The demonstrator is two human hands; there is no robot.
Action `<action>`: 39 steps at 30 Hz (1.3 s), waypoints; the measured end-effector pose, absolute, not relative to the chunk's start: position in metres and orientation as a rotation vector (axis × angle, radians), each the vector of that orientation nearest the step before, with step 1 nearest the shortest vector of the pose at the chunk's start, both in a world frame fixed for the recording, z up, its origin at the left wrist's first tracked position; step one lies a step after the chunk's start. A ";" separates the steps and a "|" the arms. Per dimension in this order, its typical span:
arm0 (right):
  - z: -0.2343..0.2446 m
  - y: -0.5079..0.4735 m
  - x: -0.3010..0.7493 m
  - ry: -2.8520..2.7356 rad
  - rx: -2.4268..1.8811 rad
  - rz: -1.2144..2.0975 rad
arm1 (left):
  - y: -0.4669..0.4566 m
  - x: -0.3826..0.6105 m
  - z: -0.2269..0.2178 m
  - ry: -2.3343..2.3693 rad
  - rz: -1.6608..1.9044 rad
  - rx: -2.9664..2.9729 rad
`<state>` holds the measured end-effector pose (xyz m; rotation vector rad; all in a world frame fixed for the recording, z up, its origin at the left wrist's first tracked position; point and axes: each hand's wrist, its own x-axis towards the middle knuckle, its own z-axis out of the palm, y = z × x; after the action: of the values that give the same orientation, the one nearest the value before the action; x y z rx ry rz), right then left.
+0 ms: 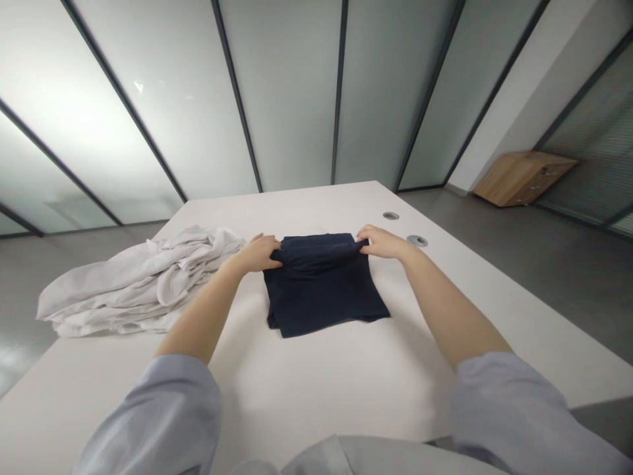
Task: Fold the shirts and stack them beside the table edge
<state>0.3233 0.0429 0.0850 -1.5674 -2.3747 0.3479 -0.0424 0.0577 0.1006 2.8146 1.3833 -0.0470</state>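
Observation:
A dark navy garment (324, 290), folded into a rough square, lies in the middle of the white table (316, 389). My left hand (258, 253) pinches its far left corner, fingers closed on the cloth. At the far right corner my right hand (380, 242) grips the same far edge, which is lifted slightly off the table. Both forearms are bare, with pale blue sleeves pushed up to the elbows.
A heap of white cloth (141, 280) lies on the table's left side and hangs over its edge. Two round cable holes (417, 240) sit beyond my right hand. Frosted glass walls stand behind the table. A low wooden cabinet (524, 177) is at the far right.

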 end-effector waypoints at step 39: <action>-0.010 0.037 0.317 -2.083 -1.491 0.374 | 0.039 -0.045 0.017 1.540 0.494 2.598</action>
<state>0.3171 0.0374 -0.0104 -1.4907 -2.0832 0.3740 -0.0445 0.0387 0.0174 2.5975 1.5401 0.4941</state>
